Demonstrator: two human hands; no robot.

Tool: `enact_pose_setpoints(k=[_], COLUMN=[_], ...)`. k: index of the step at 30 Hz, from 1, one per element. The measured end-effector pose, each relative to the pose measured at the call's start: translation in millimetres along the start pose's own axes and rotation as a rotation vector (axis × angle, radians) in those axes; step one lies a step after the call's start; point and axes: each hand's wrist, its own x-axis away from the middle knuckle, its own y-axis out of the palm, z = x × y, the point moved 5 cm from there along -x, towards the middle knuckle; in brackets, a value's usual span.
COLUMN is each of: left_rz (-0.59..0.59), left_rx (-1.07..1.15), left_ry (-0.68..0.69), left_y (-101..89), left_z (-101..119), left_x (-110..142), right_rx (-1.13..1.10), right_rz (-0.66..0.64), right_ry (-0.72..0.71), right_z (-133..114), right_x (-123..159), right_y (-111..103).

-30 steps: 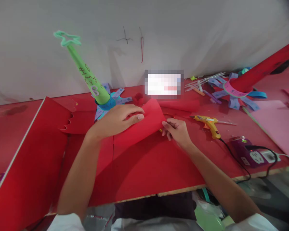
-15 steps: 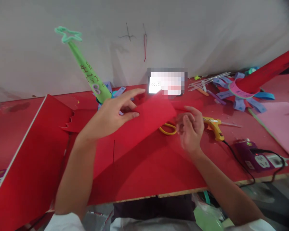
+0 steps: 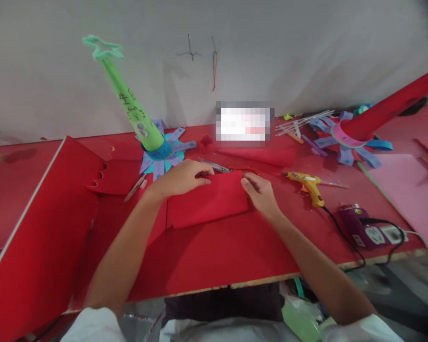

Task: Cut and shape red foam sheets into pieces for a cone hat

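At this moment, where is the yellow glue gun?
In the head view, the yellow glue gun lies on the red table, to the right of the right hand, near the purple socket block.

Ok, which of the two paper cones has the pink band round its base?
The red cone on the right, running off the picture's edge: its base wears the pink band. The green cone has a blue band.

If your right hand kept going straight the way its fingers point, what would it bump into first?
Probably the scissors, just past the top edge of the red sheet that the right hand pinches; height is unclear, so it might pass over them.
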Motion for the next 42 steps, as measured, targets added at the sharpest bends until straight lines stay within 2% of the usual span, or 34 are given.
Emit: enact_pose_setpoints(k=[3, 7, 9, 18, 22, 42], left_rz=[0.055, 0.238, 0.269, 0.242, 0.236, 0.236], left_rx=[0.007, 0.022, 0.015, 0.005, 0.009, 0.026], left_ry=[0.027, 0.058, 0.061, 0.098, 0.103, 0.088], left_y=[8.0, 15.6, 20.9, 34.1, 37.5, 39.3], left_z=[7, 22, 27, 35, 38, 37], left_x=[-3, -10, -14, -17, -18, -19], right_rx=[0.078, 0.092, 0.098, 0.026, 0.067, 0.068], right_rz=[0.077, 0.086, 0.084, 0.073, 0.095, 0.085], right_ry=[-0.066, -0.069, -0.071, -0.043, -0.061, -0.071], right_z=[-5, -7, -8, -13, -15, -18], right_x=[0, 1, 2, 4, 5, 6], right_y=[-3, -2, -1, 1, -1, -1])
